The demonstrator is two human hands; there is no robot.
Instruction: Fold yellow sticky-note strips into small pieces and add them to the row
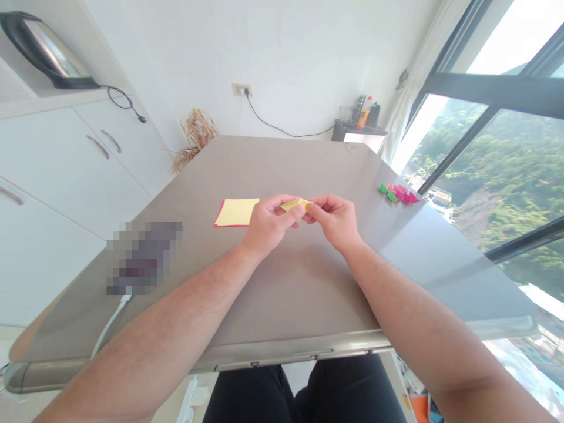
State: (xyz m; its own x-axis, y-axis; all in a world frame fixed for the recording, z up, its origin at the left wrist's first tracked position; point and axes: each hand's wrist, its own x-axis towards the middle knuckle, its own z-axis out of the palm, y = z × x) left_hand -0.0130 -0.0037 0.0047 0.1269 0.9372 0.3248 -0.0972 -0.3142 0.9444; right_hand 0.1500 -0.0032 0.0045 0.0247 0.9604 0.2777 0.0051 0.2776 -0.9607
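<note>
Between my two hands is a small folded piece of yellow paper (294, 204), held above the middle of the table. My left hand (272, 222) pinches its left part between thumb and fingers. At its right end, the thumb and fingers of my right hand (335, 218) are closed on the same paper. My fingers cover part of the folds. Just left of my left hand lies a stack of square yellow paper (237, 212) with red sheets showing at its edges. Folded paper pieces in pink (402, 194) and green (388, 191) sit together near the table's right edge.
A blurred-out dark device (147, 258) with a white cable (110, 323) lies on the left of the grey table (286, 158). Bottles (364, 113) stand on a small cabinet beyond the far right corner. Windows (476, 129) line the right side.
</note>
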